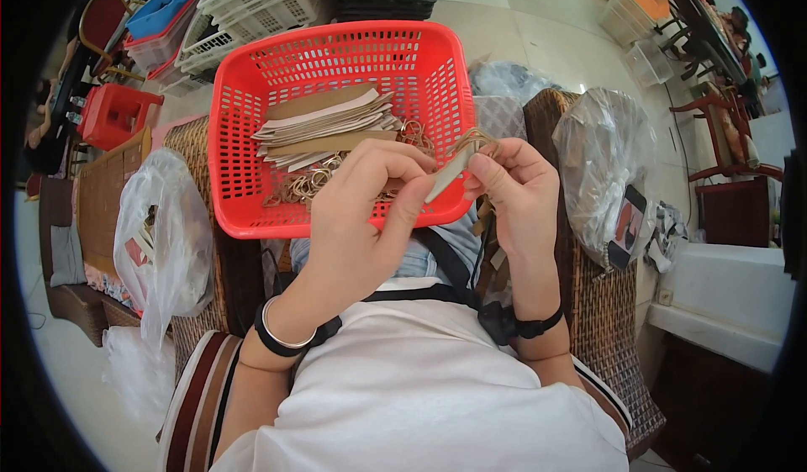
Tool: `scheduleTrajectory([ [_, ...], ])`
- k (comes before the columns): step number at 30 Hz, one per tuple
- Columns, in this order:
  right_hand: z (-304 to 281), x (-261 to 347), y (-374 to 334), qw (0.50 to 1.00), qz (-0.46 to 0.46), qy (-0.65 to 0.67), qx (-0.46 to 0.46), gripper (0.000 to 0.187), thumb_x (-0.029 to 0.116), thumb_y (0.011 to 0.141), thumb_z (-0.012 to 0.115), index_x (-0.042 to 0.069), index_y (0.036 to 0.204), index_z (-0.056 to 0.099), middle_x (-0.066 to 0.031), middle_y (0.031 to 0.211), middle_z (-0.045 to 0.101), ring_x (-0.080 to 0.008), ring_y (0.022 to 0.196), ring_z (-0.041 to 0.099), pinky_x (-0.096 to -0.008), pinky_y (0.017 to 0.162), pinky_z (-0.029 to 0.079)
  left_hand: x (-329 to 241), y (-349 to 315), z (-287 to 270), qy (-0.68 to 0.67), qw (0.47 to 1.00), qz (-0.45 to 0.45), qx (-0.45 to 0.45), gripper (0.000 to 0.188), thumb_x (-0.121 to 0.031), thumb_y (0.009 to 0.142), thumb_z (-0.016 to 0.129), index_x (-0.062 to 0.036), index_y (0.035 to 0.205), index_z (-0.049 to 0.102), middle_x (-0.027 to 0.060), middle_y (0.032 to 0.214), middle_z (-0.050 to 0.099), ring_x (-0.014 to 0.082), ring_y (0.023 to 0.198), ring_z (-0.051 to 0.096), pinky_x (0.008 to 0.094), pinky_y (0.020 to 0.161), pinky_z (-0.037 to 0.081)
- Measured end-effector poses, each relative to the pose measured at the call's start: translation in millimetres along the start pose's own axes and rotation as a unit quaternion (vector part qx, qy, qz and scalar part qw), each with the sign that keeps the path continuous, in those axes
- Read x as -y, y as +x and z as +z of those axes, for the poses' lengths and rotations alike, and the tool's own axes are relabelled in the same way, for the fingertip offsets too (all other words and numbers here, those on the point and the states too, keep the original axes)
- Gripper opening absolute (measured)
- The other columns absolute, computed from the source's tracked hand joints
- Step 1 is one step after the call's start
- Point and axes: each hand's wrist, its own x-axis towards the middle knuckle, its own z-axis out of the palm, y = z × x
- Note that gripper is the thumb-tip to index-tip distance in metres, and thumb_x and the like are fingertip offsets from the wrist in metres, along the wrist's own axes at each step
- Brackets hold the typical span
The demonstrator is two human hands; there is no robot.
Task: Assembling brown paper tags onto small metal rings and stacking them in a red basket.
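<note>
Between my hands is a pale, flat strip [451,174], held above the near rim of a red plastic basket [252,225]. My left hand [363,207] has thumb and forefinger pinched at the strip's lower end. The thumb and fingers of my right hand [523,188] grip its upper end, where thin gold-coloured metal loops [473,138] stick out. Whether the loops are fastened to the strip, I cannot tell. Inside the basket lies a stack of beige and brown strips [324,119], with a heap of gold-coloured metal clasps or rings [313,184] beside it, partly behind my left hand.
Woven armrests flank me; a clear plastic bag [168,237] hangs over the left one, another bag [601,136] over the right, near a dark flat phone-like object [627,230]. White crates [282,10] stand beyond the basket. A red stool [111,116] is far left.
</note>
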Motion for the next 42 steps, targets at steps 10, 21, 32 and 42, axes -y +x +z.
scheduleTrajectory([
  [10,1.2,5.9,-3.2,0.998,0.033,-0.02,0.051,0.018,-0.006,0.077,0.069,-0.004,0.092,0.06,-0.0095,0.078,0.065,-0.0137,0.066,0.065,-0.0236,0.058,0.055,6.8,1.5,3.5,-0.047,0.997,-0.059,0.02,0.026,0.01,0.079,0.063,0.0049,0.104,0.061,0.0085,0.098,0.061,0.0106,0.088,0.061,0.0207,0.074,0.051],
  [21,6.3,7.3,-5.9,0.997,-0.046,-0.067,-0.018,0.015,-0.001,0.081,0.068,-0.001,0.088,0.054,-0.0066,0.077,0.062,-0.0097,0.067,0.062,-0.0207,0.059,0.053,-2.4,2.7,-0.7,-0.088,0.988,-0.121,0.047,0.024,0.008,0.081,0.061,0.0046,0.104,0.065,0.0074,0.097,0.061,0.0108,0.088,0.059,0.024,0.079,0.048],
  [32,14.4,-10.3,-17.5,0.929,-0.249,-0.272,-0.025,0.012,-0.004,0.083,0.064,0.001,0.089,0.054,-0.0035,0.077,0.061,-0.0072,0.068,0.06,-0.0196,0.059,0.048,-17.3,2.8,-7.3,-0.187,0.952,-0.227,0.09,0.03,0.006,0.08,0.061,0.0057,0.111,0.061,0.0121,0.108,0.064,0.0126,0.096,0.061,0.025,0.085,0.048],
  [42,-1.8,7.1,-13.5,0.96,0.13,0.193,0.154,0.023,0.012,0.084,0.066,0.001,0.098,0.051,-0.0131,0.08,0.065,-0.0212,0.062,0.066,-0.0246,0.05,0.052,-12.8,27.7,-29.7,-0.141,0.957,-0.152,0.2,0.043,-0.024,0.097,0.047,0.0024,0.131,0.046,0.0107,0.12,0.058,0.0157,0.104,0.057,0.0269,0.081,0.048],
])
